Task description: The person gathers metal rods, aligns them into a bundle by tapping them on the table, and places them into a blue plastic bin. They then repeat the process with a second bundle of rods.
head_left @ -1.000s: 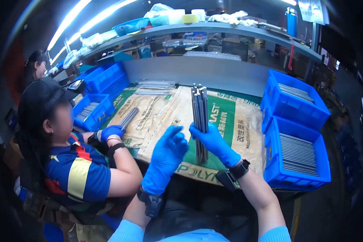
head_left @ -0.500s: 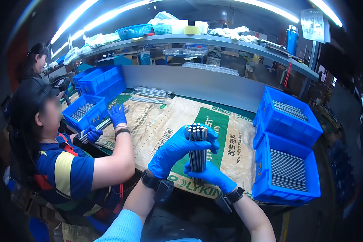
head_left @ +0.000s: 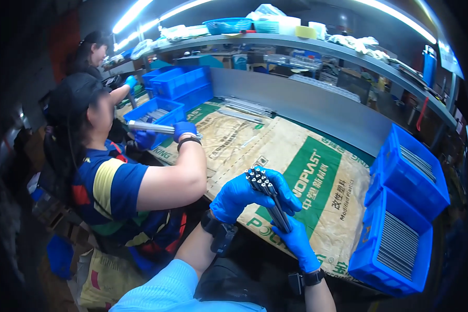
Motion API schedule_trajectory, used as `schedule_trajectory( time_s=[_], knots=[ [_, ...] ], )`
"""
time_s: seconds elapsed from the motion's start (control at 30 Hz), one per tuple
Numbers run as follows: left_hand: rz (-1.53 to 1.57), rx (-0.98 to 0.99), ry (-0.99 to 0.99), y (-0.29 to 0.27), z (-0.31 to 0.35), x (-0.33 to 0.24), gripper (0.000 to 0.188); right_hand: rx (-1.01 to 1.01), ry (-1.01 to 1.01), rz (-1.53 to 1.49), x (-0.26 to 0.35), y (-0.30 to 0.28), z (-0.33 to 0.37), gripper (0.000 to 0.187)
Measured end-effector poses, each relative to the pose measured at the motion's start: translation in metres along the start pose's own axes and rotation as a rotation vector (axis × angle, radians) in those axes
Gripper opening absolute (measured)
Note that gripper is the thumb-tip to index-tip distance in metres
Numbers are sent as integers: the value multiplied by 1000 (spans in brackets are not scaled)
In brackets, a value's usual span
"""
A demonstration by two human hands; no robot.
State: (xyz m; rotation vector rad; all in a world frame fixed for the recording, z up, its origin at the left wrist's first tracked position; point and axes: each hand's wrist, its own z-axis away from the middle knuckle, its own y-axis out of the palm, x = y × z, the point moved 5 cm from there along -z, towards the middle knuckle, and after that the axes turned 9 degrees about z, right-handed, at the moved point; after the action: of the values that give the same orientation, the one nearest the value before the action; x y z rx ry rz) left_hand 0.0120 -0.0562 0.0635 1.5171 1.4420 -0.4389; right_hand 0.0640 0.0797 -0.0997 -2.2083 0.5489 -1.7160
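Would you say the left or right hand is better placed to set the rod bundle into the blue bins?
Probably the right hand: it grips the rod bundle low, on the blue bins' side; the left hand wraps its top.

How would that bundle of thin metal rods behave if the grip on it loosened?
The rods look straight and stiff, so they likely would not droop. They are many loose, smooth pieces, so some could well slide out. The left hand wraps the top and the right hand holds lower down, which hints at some weight.

Single head-worn fisheye, looking down and forward across the bench (head_left: 275, 151) from its near edge; hands close below centre, shelf at far edge, rim lines bowed.
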Motion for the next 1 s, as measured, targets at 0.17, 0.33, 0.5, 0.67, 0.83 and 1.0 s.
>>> schedule_trajectory(
  time_s=[0.17,0.33,0.5,0.67,0.83,1.0],
  knots=[
    [-47,-16,34,-10,4,0,36,-37,-6,10,-2,2,-1,29],
    [-30,-78,38,-18,0,4,39,-49,24,42,-2,-1,-1,29],
    [-50,-181,7,-21,-25,7,48,-41,134,-102,0,-5,1,29],
    [-35,-144,-45,-11,-46,10,56,-15,184,-222,-1,-6,1,29],
    [-5,-78,-65,-13,-55,19,55,-43,186,-269,-4,-6,3,30],
    [6,-6,-69,-10,-57,21,55,-50,175,-277,-7,-4,3,31]
  ],
)
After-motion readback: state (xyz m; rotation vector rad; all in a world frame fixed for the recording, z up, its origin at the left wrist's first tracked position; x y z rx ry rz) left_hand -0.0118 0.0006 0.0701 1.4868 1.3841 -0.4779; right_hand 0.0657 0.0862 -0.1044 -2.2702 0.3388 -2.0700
